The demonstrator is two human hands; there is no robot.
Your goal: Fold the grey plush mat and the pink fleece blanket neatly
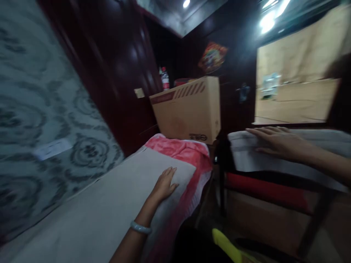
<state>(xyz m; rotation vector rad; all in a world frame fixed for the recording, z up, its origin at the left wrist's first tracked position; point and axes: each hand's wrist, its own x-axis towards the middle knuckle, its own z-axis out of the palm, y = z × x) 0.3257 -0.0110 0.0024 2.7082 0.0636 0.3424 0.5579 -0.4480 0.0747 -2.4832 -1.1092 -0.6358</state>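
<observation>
My left hand [164,184] lies flat, fingers stretched out, on a grey-white sheet [104,208] spread over a bed with a red and white cover [189,157] under it. A pale bracelet [140,228] circles that wrist. My right hand [274,140] rests palm down, fingers extended, on a folded white cloth [246,155] lying on a dark chair with a red seat [263,191]. Neither hand holds anything.
A cardboard box [189,109] stands at the far end of the bed, with a water bottle [165,78] behind it. Patterned wallpaper [41,117] runs along the left, dark wood panels [120,73] beyond. A yellow object [227,246] lies low in the gap between bed and chair.
</observation>
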